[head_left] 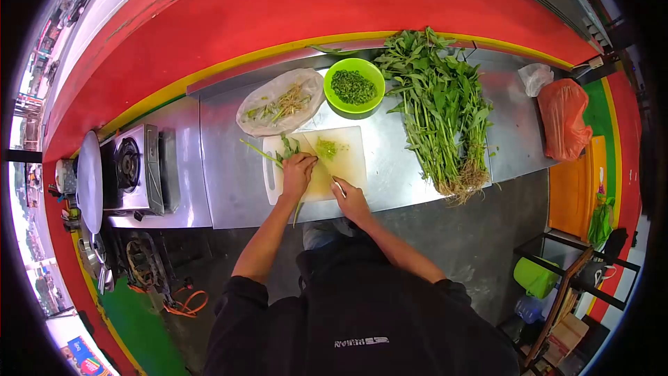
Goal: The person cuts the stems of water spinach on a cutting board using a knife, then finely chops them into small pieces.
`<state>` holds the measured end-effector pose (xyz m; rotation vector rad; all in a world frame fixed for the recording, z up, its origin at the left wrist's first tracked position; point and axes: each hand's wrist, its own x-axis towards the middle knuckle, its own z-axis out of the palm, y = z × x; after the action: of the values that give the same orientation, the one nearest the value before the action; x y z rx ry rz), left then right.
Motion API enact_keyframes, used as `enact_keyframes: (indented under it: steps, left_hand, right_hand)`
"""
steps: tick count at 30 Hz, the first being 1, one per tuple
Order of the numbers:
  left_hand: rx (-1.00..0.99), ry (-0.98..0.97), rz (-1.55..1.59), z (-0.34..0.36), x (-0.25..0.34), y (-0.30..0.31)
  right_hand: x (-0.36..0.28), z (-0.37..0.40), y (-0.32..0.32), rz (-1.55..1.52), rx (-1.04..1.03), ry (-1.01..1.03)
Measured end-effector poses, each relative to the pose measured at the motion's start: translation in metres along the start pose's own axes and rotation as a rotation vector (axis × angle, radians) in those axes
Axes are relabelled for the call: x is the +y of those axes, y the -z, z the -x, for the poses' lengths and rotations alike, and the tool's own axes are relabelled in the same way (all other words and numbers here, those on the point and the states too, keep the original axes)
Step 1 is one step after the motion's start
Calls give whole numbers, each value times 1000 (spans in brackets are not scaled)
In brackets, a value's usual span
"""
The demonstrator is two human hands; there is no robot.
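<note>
On a white cutting board (355, 167), my left hand (299, 173) is closed over a few leafy green stems (288, 146), whose ends stick out to the left and below. My right hand (352, 200) grips a knife (326, 170) by its handle, the blade lying close beside my left fingertips. Small chopped green pieces (327, 147) lie on the board just right of the blade. Behind the board stands a lime green bowl (378, 83) holding finely cut greens (353, 88). Left of the bowl, a clear plastic bag (248, 108) contains stem and root scraps.
A large bundle of rooted leafy greens (438, 104) lies on the steel counter (383, 184) to the right. Beyond it are an orange-red plastic bag (562, 120) and a crumpled clear bag (536, 80). A gas stove (132, 170) and a big round pan lid (89, 181) are at left.
</note>
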<state>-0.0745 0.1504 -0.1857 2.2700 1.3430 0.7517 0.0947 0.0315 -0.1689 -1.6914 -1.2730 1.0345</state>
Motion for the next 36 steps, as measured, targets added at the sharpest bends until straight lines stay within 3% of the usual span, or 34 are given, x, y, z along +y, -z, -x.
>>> enact_keyframes:
  steps: [20,22,25,36]
  left_hand:
    - [-8,41,17,-2,1,1]
    - [2,23,10,-2,-1,-1]
    - [-24,35,51,-4,-5,-2]
    - [-23,24,9,-4,0,2]
  right_hand:
    - [-5,-6,3,64,-60,-87]
    - [1,-5,0,126,0,30]
    - [4,-7,-2,67,17,46]
    - [-3,4,11,17,-59,-15]
